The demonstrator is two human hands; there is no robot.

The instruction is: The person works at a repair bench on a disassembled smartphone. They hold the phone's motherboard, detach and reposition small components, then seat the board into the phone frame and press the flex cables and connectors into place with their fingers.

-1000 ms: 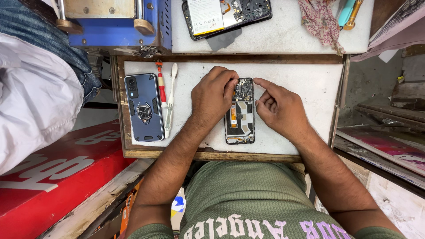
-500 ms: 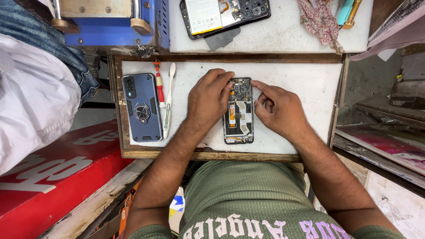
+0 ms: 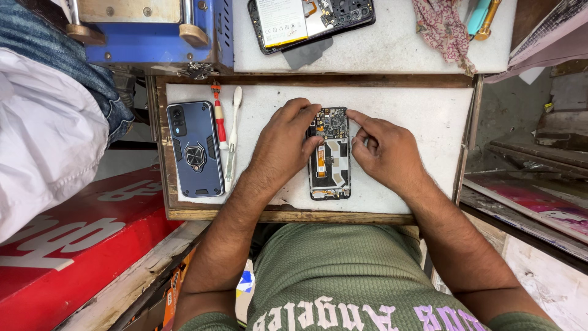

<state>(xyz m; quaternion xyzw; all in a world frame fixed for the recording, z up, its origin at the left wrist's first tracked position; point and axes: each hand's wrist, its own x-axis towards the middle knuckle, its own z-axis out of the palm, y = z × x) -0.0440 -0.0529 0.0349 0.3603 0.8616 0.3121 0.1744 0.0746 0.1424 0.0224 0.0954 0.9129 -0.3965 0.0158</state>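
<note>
Opened phone: lies back-off on the white mat, mid-tray, between my two hands
Left hand: flat along its left edge, fingers curled over the top corner, steadying it as before
Right hand: forefinger and thumb now pinched narrow at the top right of the circuit board; a second ago they sat slightly lower
Meaning: I judge I'm working a small part loose up there
Nearby: blue cased phone, red screwdriver, white brush lie untouched to the left

opened phone left edge hidden under left hand, second opened phone cut off by top edge
</note>
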